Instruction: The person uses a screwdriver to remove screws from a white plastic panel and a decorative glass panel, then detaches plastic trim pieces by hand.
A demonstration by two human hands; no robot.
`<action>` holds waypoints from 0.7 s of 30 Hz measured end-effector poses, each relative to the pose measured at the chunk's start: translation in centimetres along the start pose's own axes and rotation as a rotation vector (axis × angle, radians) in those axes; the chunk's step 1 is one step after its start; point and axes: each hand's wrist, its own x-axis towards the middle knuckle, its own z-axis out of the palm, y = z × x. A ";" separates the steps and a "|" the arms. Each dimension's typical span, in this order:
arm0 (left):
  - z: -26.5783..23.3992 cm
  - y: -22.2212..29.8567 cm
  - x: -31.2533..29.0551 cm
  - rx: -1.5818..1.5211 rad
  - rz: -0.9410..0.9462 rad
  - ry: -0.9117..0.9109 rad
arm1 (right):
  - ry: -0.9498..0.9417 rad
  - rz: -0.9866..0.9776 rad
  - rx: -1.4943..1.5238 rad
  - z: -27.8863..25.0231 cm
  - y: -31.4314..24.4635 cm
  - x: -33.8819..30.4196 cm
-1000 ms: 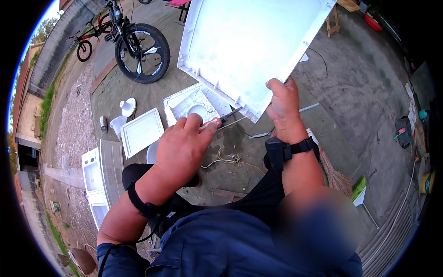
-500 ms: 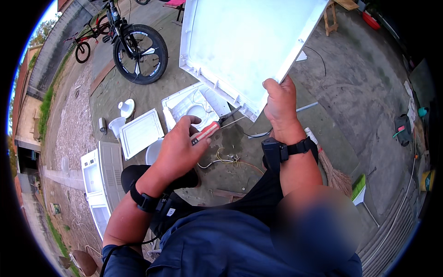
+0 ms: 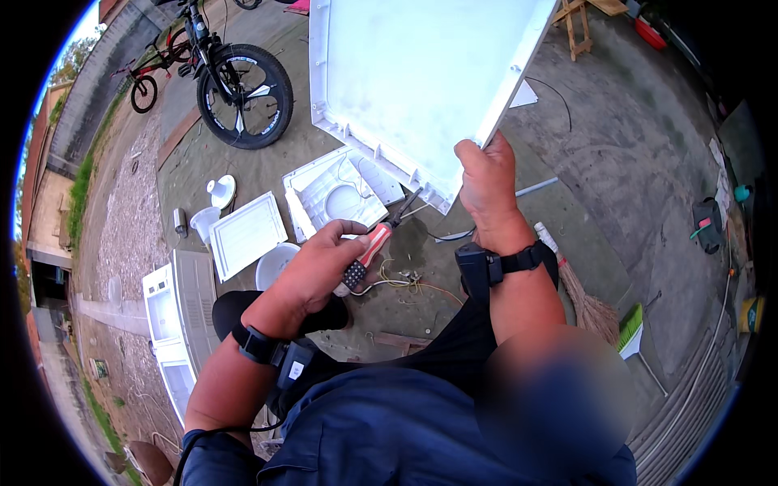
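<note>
My right hand (image 3: 486, 176) grips the lower corner of a large white plastic panel (image 3: 413, 77) and holds it up tilted in front of me. My left hand (image 3: 324, 263) is closed on a screwdriver (image 3: 377, 239) with a red, white and black handle; its dark shaft points up toward the panel's ribbed lower edge, a short way below it. Both wrists wear black straps with small devices.
On the concrete ground lie several white plastic parts (image 3: 336, 190), a flat white cover (image 3: 247, 231), a round white tub (image 3: 271, 263) and loose wires (image 3: 397, 283). A bicycle (image 3: 235, 89) stands at the back left. A broom (image 3: 579, 296) and a green brush (image 3: 630, 328) lie to the right.
My left hand with the screwdriver has drawn back down and toward me, away from the panel's edge. The right hand keeps its hold on the panel.
</note>
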 end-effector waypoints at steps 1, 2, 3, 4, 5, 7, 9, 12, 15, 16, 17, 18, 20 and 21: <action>-0.1 -0.4 0.2 0.065 0.058 0.005 | -0.002 -0.002 -0.007 0.0 0.0 0.0; -0.4 -1.1 0.5 0.130 0.116 0.011 | -0.004 -0.004 -0.015 0.1 0.0 0.0; -0.5 -1.5 0.7 0.196 0.174 0.017 | -0.005 -0.006 -0.022 0.1 0.0 0.0; -0.4 -1.1 0.6 0.120 0.106 -0.001 | -0.004 -0.005 -0.024 0.1 -0.1 0.0; -0.3 -0.5 0.4 0.044 0.038 -0.017 | -0.003 -0.004 -0.026 0.2 -0.1 0.0; 0.0 -0.1 0.5 0.017 -0.022 -0.030 | -0.007 -0.005 -0.039 0.2 -0.2 0.0; 0.4 -0.3 0.8 0.114 -0.005 -0.022 | -0.015 -0.009 -0.060 0.1 -0.2 -0.1; -0.1 -1.3 1.2 0.211 0.044 -0.027 | -0.025 0.003 -0.082 0.0 -0.1 0.0; 0.0 -0.9 1.6 -0.045 -0.062 -0.083 | -0.026 -0.011 -0.122 0.3 -0.5 -0.1; 0.2 -0.8 1.6 -0.002 -0.054 -0.074 | -0.033 -0.011 -0.113 0.2 -0.3 -0.2; 0.5 -0.7 1.4 0.041 -0.046 -0.064 | -0.039 -0.010 -0.103 0.2 -0.1 -0.2; 0.7 -0.6 1.4 0.083 -0.038 -0.054 | -0.046 -0.010 -0.093 0.1 0.0 -0.2; 0.5 -1.4 1.6 0.123 0.023 -0.040 | -0.050 -0.013 -0.091 0.3 -0.1 -0.3; 0.4 -1.7 1.6 0.143 0.054 -0.033 | -0.052 -0.014 -0.089 0.3 -0.2 -0.3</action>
